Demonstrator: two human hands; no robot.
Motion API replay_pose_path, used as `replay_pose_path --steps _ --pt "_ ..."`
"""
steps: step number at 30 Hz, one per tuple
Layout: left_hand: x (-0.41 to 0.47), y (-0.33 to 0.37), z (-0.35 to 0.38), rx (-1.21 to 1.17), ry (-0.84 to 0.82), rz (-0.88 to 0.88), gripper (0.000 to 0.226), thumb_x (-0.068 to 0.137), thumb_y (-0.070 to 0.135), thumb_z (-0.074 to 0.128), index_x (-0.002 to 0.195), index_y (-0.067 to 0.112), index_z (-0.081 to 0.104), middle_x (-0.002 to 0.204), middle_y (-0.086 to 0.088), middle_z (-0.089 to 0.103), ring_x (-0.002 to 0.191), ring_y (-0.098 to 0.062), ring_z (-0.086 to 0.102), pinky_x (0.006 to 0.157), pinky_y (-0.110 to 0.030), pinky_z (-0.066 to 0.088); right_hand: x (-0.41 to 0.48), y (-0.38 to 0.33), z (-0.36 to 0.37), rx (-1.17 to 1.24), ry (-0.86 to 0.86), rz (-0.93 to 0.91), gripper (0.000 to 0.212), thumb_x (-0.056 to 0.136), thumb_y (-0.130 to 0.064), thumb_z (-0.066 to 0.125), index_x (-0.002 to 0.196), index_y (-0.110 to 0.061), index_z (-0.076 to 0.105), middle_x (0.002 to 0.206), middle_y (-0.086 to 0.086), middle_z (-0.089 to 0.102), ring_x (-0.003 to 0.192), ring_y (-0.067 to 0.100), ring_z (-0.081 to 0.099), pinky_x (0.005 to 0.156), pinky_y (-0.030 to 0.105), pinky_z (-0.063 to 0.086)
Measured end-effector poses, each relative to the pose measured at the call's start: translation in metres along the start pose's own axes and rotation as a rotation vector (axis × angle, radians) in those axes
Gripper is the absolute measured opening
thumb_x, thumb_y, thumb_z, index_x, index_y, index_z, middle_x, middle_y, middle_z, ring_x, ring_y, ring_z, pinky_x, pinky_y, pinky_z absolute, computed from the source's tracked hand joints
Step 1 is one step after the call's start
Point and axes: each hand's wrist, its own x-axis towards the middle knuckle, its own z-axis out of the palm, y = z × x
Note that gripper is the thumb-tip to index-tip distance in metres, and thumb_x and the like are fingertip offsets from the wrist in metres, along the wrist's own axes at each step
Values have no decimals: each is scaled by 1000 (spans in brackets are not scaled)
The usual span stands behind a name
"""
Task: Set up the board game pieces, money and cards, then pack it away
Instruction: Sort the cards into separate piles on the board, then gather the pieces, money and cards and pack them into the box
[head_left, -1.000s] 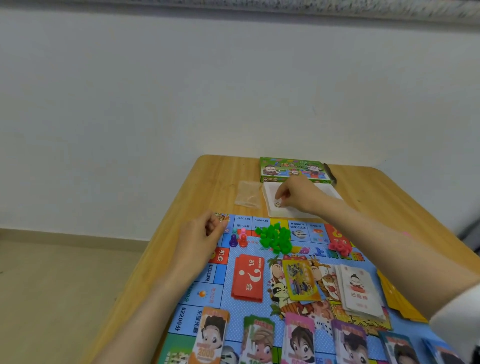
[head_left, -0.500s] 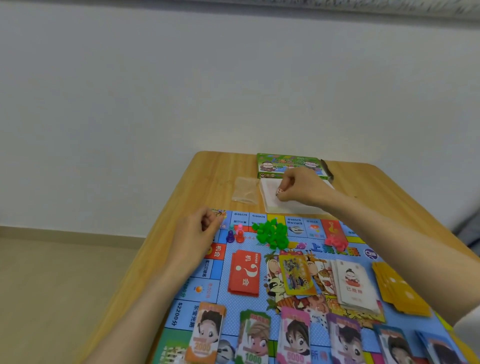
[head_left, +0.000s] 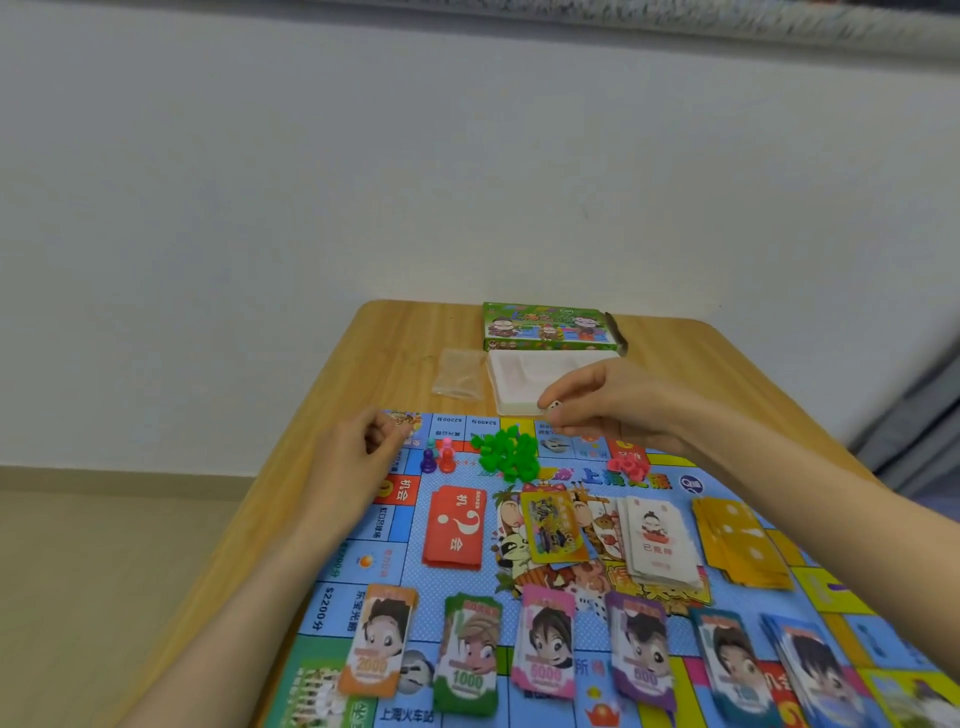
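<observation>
Pinching the small die (head_left: 554, 406) between thumb and fingertips of my right hand (head_left: 610, 402), I hold it above the white tray's (head_left: 522, 371) near edge. It looks light, hard and apt to roll, so I grip opposite faces. My left hand (head_left: 358, 460) rests loosely curled, empty, on the board's (head_left: 400, 582) corner.

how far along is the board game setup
Setup looks nearly done: money stacks, card decks, pawns and green houses lie on the board. In hand: the right hand pinches a die at the white tray edge. Left: placing it, then packing everything into the box.
</observation>
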Motion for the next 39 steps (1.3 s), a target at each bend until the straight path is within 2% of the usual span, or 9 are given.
replay_pose_path --steps 7,10,13,17,20,27,31,36,39 --pt "-1 -1 -1 14 11 12 23 94 26 56 79 8 58 70 -2 63 60 -9 58 51 -16 37 -39 12 -58 -164 234 -13 12 81 2 67 91 -4 69 83 11 74 75 16 72 63 17 56" --pt "-1 -1 0 -4 -6 -4 24 94 26 55 79 7 57 72 -5 65 64 -13 62 53 -20 41 -57 31 -87 -527 355 21 11 78 -7 74 84 -16 73 83 2 74 79 12 69 73 20 53" --pt "-1 -2 0 -5 -14 -15 25 95 26 55 78 7 55 71 -5 64 63 -14 62 53 -22 42 -66 53 -100 -688 361 57 17 76 -13 77 81 -28 71 91 -6 69 82 6 60 69 17 45" --pt "1 -3 -1 17 -14 6 22 94 25 57 78 10 55 71 -3 63 63 -15 59 51 -17 41 -69 76 -100 -689 386 -27 19 79 -5 73 86 -21 67 77 -4 63 68 5 56 55 5 41" --pt "2 -5 -1 34 1 28 22 94 22 57 74 14 54 71 -4 63 65 -17 59 54 -26 41 -66 90 -100 -574 420 -105 23 77 7 70 80 -15 65 75 3 62 69 11 55 59 7 45" --pt "3 -7 -7 98 70 61 13 93 17 58 82 11 57 75 0 63 68 -11 59 53 -13 41 -59 101 -104 -562 423 -168 28 76 2 73 84 -23 63 86 -3 65 76 10 58 65 12 46" --pt "5 -8 -7 159 86 88 13 92 12 59 80 18 57 77 4 62 71 -6 56 59 -20 41 -58 103 -107 -537 410 -167 30 77 1 72 87 -25 62 89 -1 65 80 12 59 70 14 43" --pt "6 -12 -15 370 -90 145 17 96 21 50 103 34 59 99 5 66 78 1 54 68 -23 41 -75 105 -121 -606 520 -161 20 91 -16 59 111 -18 63 109 -1 64 96 11 58 69 11 40" --pt "8 -11 -16 525 -253 153 33 99 28 44 130 27 53 133 5 56 107 -10 55 82 -23 38 -83 110 -127 -937 461 -149 32 98 -24 44 126 -16 56 134 5 54 116 19 51 85 17 34"
